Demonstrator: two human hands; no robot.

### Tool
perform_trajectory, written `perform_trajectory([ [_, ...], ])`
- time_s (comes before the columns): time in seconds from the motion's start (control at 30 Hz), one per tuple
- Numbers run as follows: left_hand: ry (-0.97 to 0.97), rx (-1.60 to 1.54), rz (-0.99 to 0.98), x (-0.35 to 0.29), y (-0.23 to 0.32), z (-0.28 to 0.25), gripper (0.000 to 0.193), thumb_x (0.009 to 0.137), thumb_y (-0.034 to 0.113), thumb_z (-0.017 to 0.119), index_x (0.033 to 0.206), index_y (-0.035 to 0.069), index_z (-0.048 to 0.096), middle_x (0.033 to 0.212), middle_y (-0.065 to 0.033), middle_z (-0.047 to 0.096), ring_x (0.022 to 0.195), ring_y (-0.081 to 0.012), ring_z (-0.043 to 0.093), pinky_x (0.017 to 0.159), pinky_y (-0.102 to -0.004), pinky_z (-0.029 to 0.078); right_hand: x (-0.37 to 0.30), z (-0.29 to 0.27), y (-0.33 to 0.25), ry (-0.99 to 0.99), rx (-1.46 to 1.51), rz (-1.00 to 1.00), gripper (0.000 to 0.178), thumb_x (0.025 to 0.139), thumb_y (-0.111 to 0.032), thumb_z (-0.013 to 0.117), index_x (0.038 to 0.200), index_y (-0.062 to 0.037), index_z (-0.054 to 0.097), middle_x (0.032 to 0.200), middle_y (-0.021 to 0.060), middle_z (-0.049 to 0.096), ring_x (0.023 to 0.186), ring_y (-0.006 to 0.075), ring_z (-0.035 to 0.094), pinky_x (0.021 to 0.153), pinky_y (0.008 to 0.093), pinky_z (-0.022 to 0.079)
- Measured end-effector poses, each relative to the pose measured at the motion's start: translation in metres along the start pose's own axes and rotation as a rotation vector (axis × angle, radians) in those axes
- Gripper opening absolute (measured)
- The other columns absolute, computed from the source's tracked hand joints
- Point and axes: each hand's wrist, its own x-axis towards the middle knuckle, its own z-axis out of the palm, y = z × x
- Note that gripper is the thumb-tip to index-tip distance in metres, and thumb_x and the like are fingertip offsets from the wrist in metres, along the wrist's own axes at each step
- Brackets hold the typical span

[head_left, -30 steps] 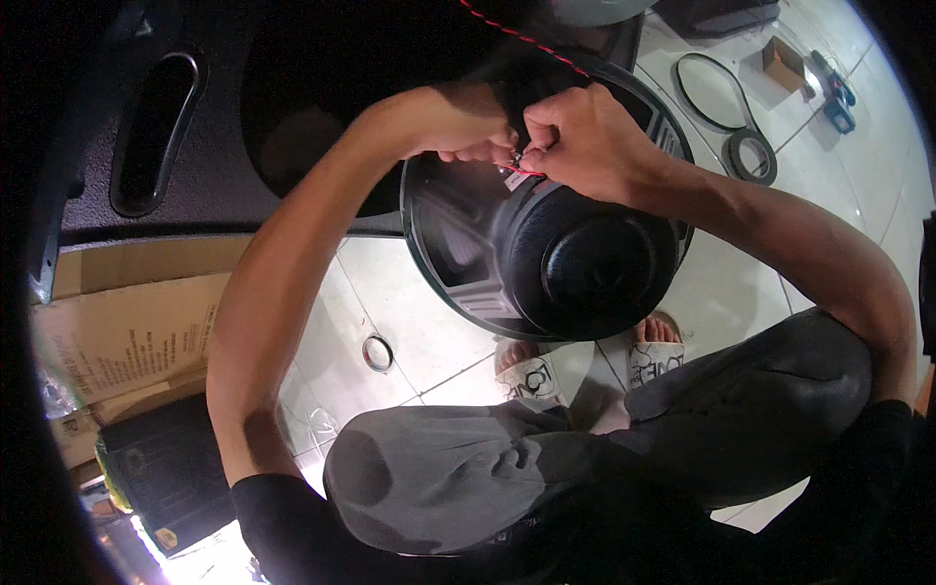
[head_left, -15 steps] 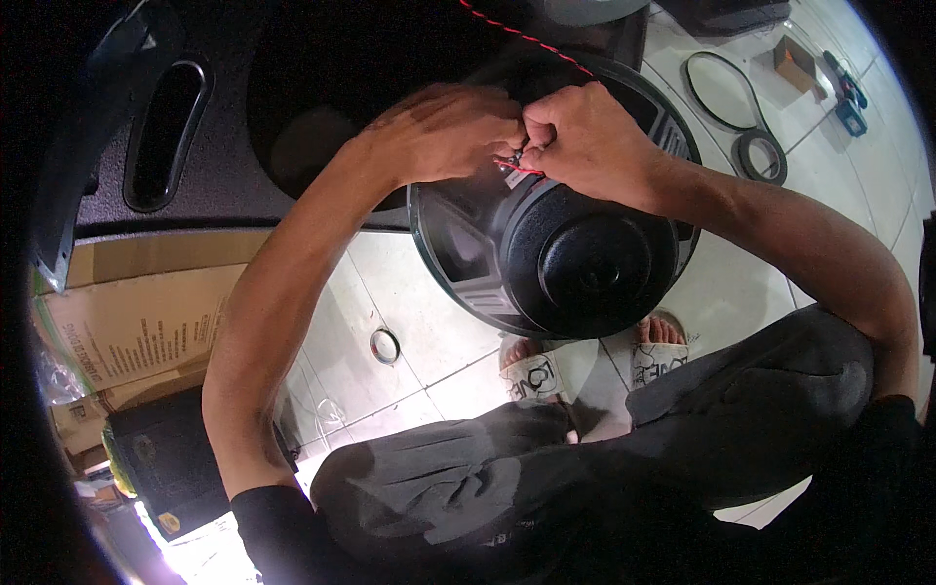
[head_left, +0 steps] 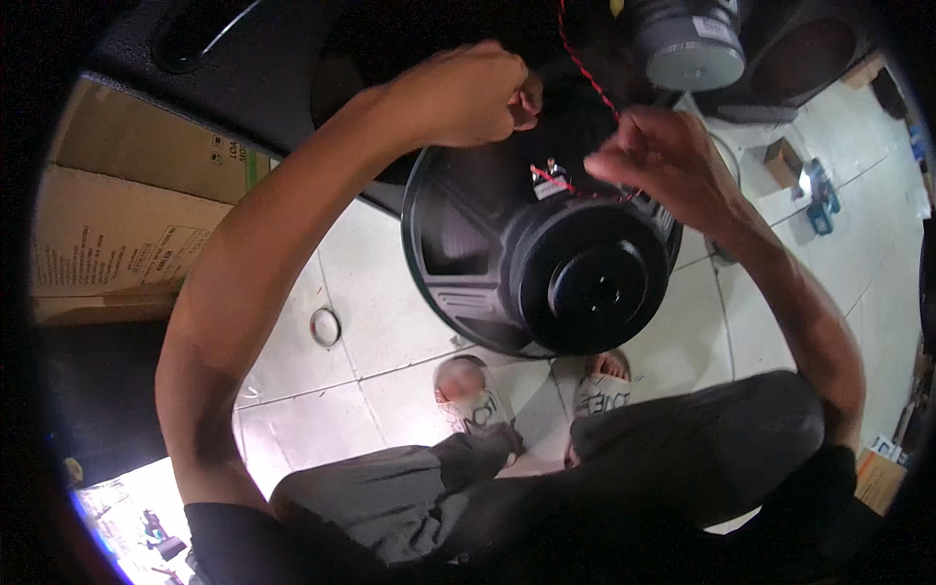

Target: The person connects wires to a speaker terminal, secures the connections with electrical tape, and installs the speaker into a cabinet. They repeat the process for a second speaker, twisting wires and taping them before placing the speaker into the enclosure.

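White floor tiles (head_left: 370, 341) below, dark cabinet (head_left: 263, 78) across the upper left. Rows of print, mostly too fine to make out, on stacked cardboard boxes (head_left: 117, 234) at left; bold dark lettering on pale slippers (head_left: 480, 411); pale label (head_left: 549, 191) beside metal terminals (head_left: 551, 171); another label (head_left: 712, 27) on the spare driver (head_left: 694, 60), upper right. Small open carton (head_left: 783, 164) on the tiles, contents too dark to tell. Loudspeaker driver (head_left: 546, 255) magnet-up, below and between both grips. Left grip (head_left: 478, 96) curled narrow above its far edge; cannot tell if around anything. Right grip (head_left: 665, 161) half-curled, blurred, against twisted red-and-black wire (head_left: 577, 63); cannot tell if pinching it.
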Motion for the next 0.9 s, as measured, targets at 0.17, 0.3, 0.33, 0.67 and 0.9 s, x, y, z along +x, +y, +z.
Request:
perform_trajectory([
  [0.17,0.077,-0.190,-0.008,-0.016,0.017,0.001,0.021,0.091,0.016,0.064,0.103,0.002,0.074,0.099,-0.0166,0.074,0.091,-0.0321,0.071,0.083,-0.0404,0.056,-0.064,-0.046,-0.055,-0.431,0.705,-0.318,0.027,0.074,-0.009,0.085,0.089,-0.0066,0.062,0.095,0.0145,0.073,0.083,0.0244,0.072,0.073,0.0353,0.057],
  [0.3,0.458,-0.346,0.234,-0.031,0.060,0.039,0.016,0.089,0.014,0.069,0.100,0.004,0.074,0.098,-0.0123,0.074,0.090,-0.0276,0.070,0.084,-0.0400,0.056,-0.120,-0.046,-0.098,-0.251,1.037,-0.225,0.024,0.080,-0.012,0.080,0.090,-0.0068,0.059,0.092,0.0154,0.071,0.079,0.0251,0.070,0.068,0.0360,0.056],
  [0.33,0.442,-0.470,0.239,-0.034,0.074,0.049,0.015,0.088,0.013,0.071,0.100,0.004,0.074,0.098,-0.0118,0.074,0.090,-0.0260,0.070,0.086,-0.0396,0.055,-0.132,-0.043,-0.109,-0.168,1.076,-0.236,0.023,0.081,-0.013,0.079,0.091,-0.0069,0.058,0.091,0.0156,0.070,0.078,0.0253,0.069,0.067,0.0362,0.056],
  [0.67,0.354,-0.613,0.574,0.003,0.180,0.107,0.014,0.085,0.015,0.076,0.095,0.005,0.072,0.087,-0.0067,0.070,0.084,-0.0229,0.065,0.077,-0.0341,0.054,-0.212,-0.041,-0.219,0.604,1.076,-0.290,0.019,0.095,-0.020,0.066,0.095,-0.0074,0.051,0.083,0.0179,0.065,0.066,0.0271,0.064,0.056,0.0381,0.055],
  [0.9,0.139,-0.775,0.572,-0.016,0.193,0.105,0.013,0.085,0.011,0.074,0.095,0.004,0.070,0.089,-0.0099,0.067,0.091,-0.0277,0.064,0.082,-0.0379,0.052,-0.223,-0.034,-0.241,0.773,1.006,-0.289,0.020,0.095,-0.019,0.066,0.098,-0.0051,0.051,0.081,0.0136,0.060,0.065,0.0274,0.060,0.056,0.0377,0.053],
])
